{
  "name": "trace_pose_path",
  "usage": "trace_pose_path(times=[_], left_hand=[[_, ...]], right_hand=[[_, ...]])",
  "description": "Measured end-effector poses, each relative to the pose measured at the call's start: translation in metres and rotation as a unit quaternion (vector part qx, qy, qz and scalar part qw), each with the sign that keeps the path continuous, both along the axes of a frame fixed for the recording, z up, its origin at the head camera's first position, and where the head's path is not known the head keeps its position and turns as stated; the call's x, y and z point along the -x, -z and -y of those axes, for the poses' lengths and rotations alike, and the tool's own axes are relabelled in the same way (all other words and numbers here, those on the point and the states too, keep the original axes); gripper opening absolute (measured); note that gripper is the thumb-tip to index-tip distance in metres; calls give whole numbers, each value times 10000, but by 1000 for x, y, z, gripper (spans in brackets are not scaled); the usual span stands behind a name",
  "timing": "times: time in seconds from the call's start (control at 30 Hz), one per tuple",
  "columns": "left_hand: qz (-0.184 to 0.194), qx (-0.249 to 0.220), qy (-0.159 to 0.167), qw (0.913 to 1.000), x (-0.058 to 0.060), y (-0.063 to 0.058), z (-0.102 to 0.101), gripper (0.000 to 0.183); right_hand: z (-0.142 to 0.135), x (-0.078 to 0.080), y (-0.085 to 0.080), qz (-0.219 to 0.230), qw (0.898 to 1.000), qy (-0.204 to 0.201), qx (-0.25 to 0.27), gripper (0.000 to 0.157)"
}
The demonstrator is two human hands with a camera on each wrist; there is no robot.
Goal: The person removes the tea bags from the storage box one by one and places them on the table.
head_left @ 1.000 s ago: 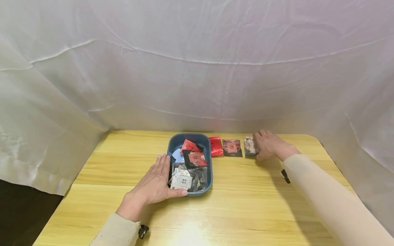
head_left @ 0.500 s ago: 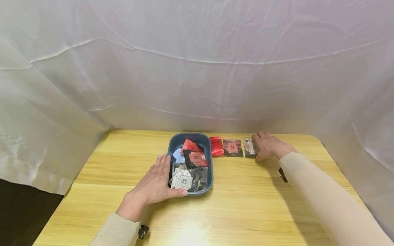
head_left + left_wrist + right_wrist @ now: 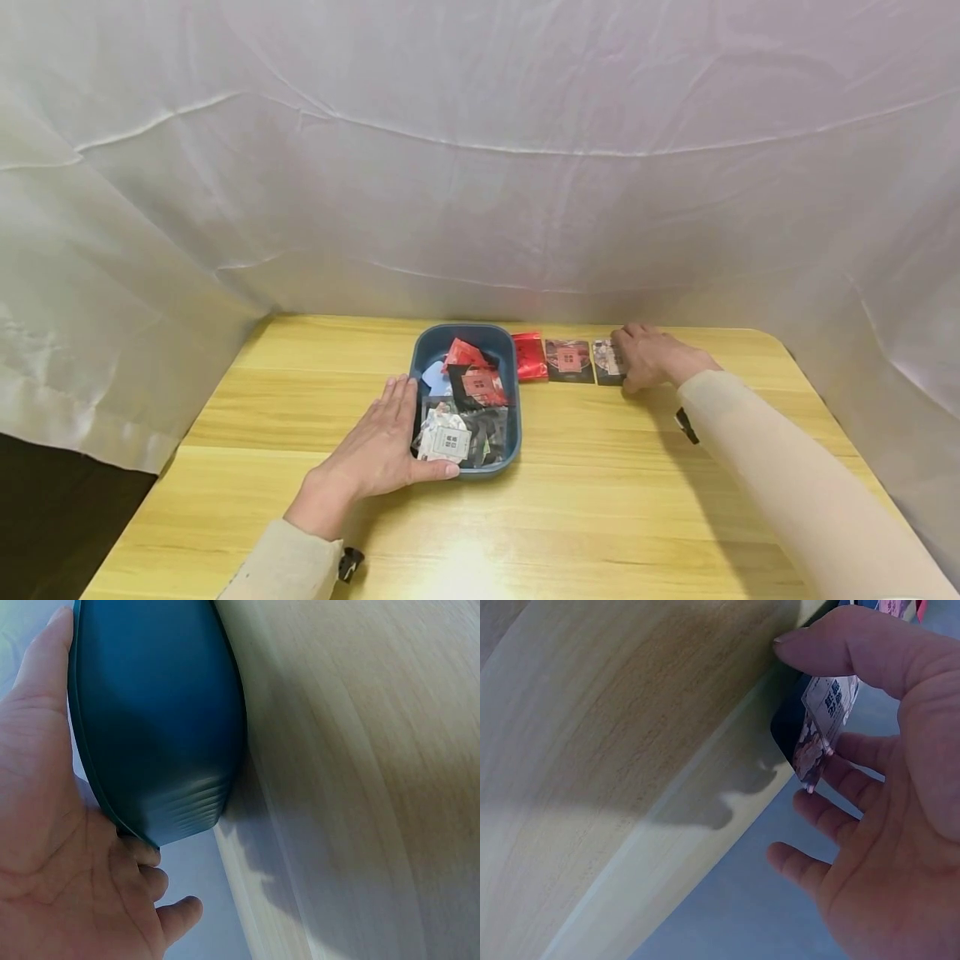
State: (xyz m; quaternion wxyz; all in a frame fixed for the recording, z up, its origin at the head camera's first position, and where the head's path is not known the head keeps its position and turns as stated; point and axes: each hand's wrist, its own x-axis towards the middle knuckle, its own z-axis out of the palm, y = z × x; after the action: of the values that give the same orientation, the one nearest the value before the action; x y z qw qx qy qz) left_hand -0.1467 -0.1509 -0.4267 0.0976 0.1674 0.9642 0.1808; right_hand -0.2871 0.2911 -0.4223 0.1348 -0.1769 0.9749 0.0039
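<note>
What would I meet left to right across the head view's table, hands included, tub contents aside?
Left hand, tub, red packet, red-labelled packet, white-labelled packet, right hand.

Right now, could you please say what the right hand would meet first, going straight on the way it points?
Beyond the pale-labelled packet it touches, the right hand would probably meet the red-labelled packet beside it; depth is hard to judge.
</note>
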Motion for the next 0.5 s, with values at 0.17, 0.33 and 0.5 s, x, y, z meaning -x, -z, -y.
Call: trace_pose_path(times=[0.17, 0.33, 0.5], left_hand=[[-14, 40, -13, 10000, 0, 0, 2, 145], [-15, 53, -41, 10000, -1, 0, 2, 144], [7, 89, -43, 10000, 0, 0, -1, 145]], right_hand=[[3, -1, -1, 148, 9999, -8, -25, 98], [5, 0, 1, 239, 9997, -12, -16, 103], [2, 2, 4, 230, 9997, 1, -46, 107]])
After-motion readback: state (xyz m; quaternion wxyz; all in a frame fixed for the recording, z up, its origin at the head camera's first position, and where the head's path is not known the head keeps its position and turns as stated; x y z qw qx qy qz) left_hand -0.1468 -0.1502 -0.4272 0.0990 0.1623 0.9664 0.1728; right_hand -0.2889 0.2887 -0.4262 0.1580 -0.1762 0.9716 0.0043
